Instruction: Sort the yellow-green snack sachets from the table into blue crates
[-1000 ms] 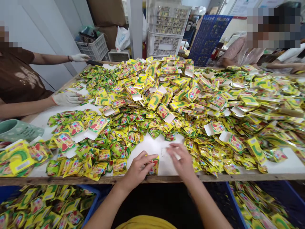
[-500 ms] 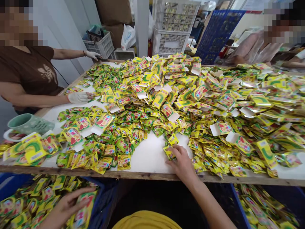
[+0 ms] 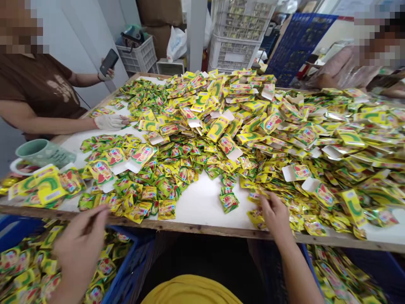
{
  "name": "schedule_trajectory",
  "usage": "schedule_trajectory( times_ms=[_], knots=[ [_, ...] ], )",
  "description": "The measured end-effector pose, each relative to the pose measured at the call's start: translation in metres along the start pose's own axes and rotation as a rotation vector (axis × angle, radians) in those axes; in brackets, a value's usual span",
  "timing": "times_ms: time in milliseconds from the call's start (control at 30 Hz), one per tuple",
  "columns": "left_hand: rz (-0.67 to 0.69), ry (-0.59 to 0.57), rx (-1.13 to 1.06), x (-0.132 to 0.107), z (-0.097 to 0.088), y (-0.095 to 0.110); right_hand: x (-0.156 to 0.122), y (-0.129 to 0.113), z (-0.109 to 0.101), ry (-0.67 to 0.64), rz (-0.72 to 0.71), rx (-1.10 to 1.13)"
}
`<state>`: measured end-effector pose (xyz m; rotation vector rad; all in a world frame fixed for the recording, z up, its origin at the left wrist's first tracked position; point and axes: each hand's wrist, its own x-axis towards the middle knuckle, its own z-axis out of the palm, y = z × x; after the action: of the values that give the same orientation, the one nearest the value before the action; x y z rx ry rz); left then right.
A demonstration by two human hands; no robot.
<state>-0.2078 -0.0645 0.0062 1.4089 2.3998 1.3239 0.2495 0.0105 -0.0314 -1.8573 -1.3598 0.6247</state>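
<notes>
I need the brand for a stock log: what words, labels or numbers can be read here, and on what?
Nothing reads clearly.
Print on the yellow-green sachets: too small and blurred.
Print on the flat cartons: blurred.
Lettering on the green mug: illegible.
White print on the blue board: too small.

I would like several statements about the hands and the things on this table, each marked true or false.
1. The right hand touches sachets on the table. True.
2. The left hand grips the green mug. False: the hand is open above the blue crate; the mug stands at the table's left end.
3. The sachets are mostly blue. False: they are yellow and green.
4. A co-worker's gloved hand holds a dark phone. True.
</notes>
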Motion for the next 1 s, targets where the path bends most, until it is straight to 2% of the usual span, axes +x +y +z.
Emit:
schedule_trajectory(
  times_ms=[33, 100, 133, 200, 267, 367, 433, 500, 633, 733, 800, 867, 933, 1000],
  knots=[
    [0.025, -0.099, -0.089, -0.006, 0.021, 0.028, 0.0, -0.003, 0.003, -0.118, 0.003, 0.075],
    [0.094, -0.424, -0.283, -0.023, 0.065, 0.074, -0.002, -0.011, 0.016, -0.368, -0.038, 0.177],
    [0.146, -0.548, -0.352, -0.032, 0.085, 0.092, -0.003, -0.016, 0.025, -0.445, -0.059, 0.181],
    [0.261, -0.71, -0.427, -0.047, 0.12, 0.119, -0.005, -0.023, 0.042, -0.451, -0.062, 0.094],
    [0.366, -0.794, -0.456, -0.054, 0.143, 0.135, -0.006, -0.027, 0.054, -0.344, -0.04, -0.032],
    [0.475, -0.827, -0.459, -0.047, 0.162, 0.154, -0.01, -0.029, 0.062, -0.185, -0.045, -0.185],
    [0.552, -0.794, -0.43, -0.031, 0.173, 0.169, -0.013, -0.028, 0.061, -0.111, -0.052, -0.252],
    [0.691, -0.726, -0.373, -0.008, 0.189, 0.189, -0.015, -0.025, 0.06, -0.078, -0.056, -0.297],
    [1.073, -0.589, -0.08, 0.039, 0.238, 0.235, -0.026, -0.025, 0.062, -0.019, -0.209, -0.341],
    [1.219, -0.631, 0.137, 0.058, 0.272, 0.259, -0.038, -0.028, 0.068, -0.036, -0.306, -0.311],
    [1.253, -0.648, 0.157, 0.06, 0.279, 0.264, -0.042, -0.028, 0.07, -0.063, -0.287, -0.248],
    [1.217, -0.586, 0.064, 0.055, 0.268, 0.259, -0.04, -0.026, 0.07, -0.093, -0.201, -0.129],
    [1.073, -0.487, -0.072, 0.044, 0.241, 0.245, -0.033, -0.022, 0.065, -0.135, -0.09, 0.045],
    [0.797, -0.456, -0.169, 0.027, 0.209, 0.224, -0.024, -0.02, 0.057, -0.154, -0.005, 0.184]
  ],
)
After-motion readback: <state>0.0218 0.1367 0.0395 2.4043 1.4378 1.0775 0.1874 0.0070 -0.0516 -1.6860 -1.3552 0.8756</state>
